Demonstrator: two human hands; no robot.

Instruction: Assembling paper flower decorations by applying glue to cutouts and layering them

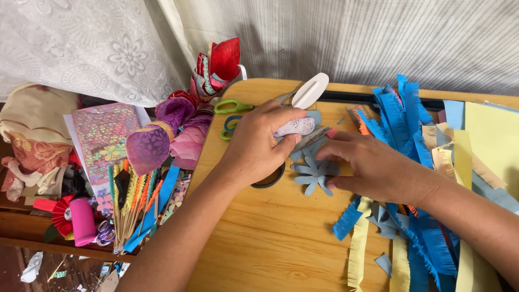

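Flower cut-out [315,174] of grey-blue paper lies flat on the wooden counter [270,238] at frame centre, petals spread. The right hand [373,167] rests on it from the right; its fingers [331,152] are extended and press the petals down, grasping nothing. The left hand [257,146] sits just left of the flower, fingers clenched around a pale speckled tool [294,127], apparently a glue gun, whose tip points toward the flower; its exact contact point is hidden.

Judged step: fixing or joining at the flower's upper edge while the flower is held still. The next move calls for steady downward pressure and fingertips clear of the tool tip.

Outward: green scissors [233,106] lie at upper centre-left. Blue fringed strips [397,116] and yellow fringed strips [359,249] cover the right side. Purple paper petals [148,148] and a pink roll [82,221] occupy the left.
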